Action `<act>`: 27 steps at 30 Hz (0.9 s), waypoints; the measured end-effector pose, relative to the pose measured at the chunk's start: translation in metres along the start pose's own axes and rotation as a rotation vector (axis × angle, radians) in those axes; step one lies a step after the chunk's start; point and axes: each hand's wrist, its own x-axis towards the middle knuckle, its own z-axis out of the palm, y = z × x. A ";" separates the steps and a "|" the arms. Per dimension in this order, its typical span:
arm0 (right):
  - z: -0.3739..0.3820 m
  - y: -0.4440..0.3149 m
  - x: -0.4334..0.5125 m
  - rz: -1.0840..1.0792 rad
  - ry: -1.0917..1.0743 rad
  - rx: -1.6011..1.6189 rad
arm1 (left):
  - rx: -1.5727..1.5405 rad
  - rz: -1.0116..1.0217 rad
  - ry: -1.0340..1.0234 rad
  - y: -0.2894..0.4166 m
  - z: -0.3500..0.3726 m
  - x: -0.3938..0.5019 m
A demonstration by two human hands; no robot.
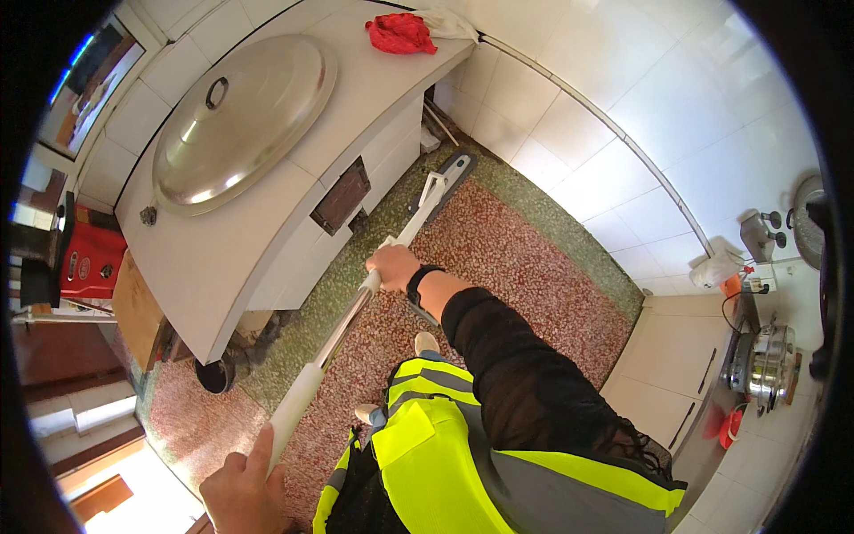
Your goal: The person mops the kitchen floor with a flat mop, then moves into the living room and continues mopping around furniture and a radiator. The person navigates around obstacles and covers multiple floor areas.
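I hold a flat mop with a white and chrome handle [337,327], slanting across the view. My right hand [395,267], with a black band on the wrist, grips the handle around its middle, near the white lower section. My left hand [243,490] is wrapped around the white grip at the upper end, its index finger lying along it. The flat mop head [457,172] rests on the speckled terrazzo floor [507,260], close to the corner between the tiled stove and the wall. Both shoes show on the floor below me.
To the left stands a tiled stove [267,227] bearing a large metal lid [247,120] and a red plastic bag [401,33]. A dark fire door [341,195] is in its side. A black container [215,375] sits by its near corner. Cabinets [657,367] line the right side.
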 end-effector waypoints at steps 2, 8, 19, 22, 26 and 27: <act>-0.011 0.020 -0.002 0.037 -0.022 0.015 | 0.041 0.001 0.004 0.018 -0.004 0.013; -0.024 0.024 -0.023 0.132 0.026 0.092 | 0.143 0.100 0.039 0.037 -0.013 0.020; -0.013 0.031 -0.116 0.278 0.325 0.320 | 0.401 0.457 0.125 0.043 -0.040 0.014; -0.005 0.043 -0.150 0.340 0.422 0.348 | 0.391 0.564 0.127 0.057 -0.043 0.022; 0.010 0.064 -0.192 0.408 0.471 0.363 | 0.362 0.628 0.134 0.080 -0.042 0.030; 0.015 0.068 -0.203 0.422 0.545 0.364 | 0.346 0.626 0.128 0.087 -0.040 0.032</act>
